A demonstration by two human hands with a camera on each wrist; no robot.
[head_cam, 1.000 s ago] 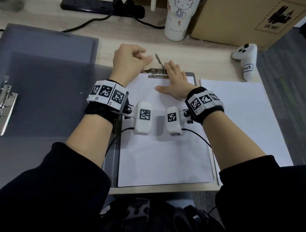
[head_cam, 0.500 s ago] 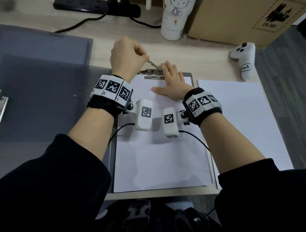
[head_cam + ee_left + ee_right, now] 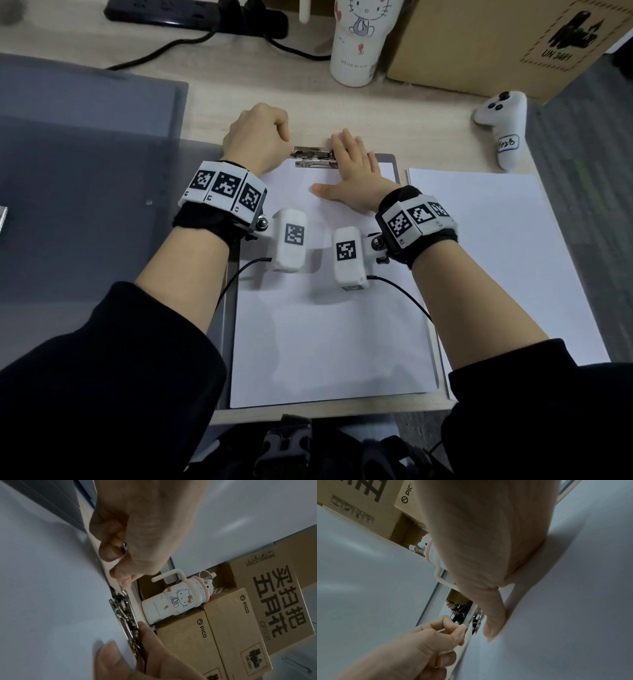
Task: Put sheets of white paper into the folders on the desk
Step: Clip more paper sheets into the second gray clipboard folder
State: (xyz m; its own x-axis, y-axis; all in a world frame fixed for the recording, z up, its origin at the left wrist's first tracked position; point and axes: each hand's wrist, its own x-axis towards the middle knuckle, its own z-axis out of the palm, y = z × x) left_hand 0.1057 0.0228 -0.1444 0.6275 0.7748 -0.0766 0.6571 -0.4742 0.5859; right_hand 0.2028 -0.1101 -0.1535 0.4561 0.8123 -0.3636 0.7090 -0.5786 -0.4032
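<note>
A white sheet (image 3: pixel 329 325) lies in the grey folder (image 3: pixel 398 168) in front of me, its top edge under the metal clip (image 3: pixel 313 157). My left hand (image 3: pixel 260 137) is curled at the clip's left end and pinches the clip lever (image 3: pixel 124 548) between thumb and fingers. The lever lies low against the clip (image 3: pixel 125 615). My right hand (image 3: pixel 349 174) rests flat on the sheet, fingers straight, with its fingertips at the clip's right end. In the right wrist view the right hand (image 3: pixel 488 547) presses the paper beside the clip (image 3: pixel 477 616).
A stack of white paper (image 3: pixel 496 257) lies right of the folder. A second grey folder (image 3: pixel 85 205) lies open on the left. Behind stand a white bottle (image 3: pixel 359 44), a cardboard box (image 3: pixel 496 41), a white controller (image 3: pixel 503 126) and a power strip (image 3: pixel 191 13).
The clip lever stood upright a second ago with my left hand beside it. My left hand has pinched it and brought it down flat. My right hand stayed on the sheet.
</note>
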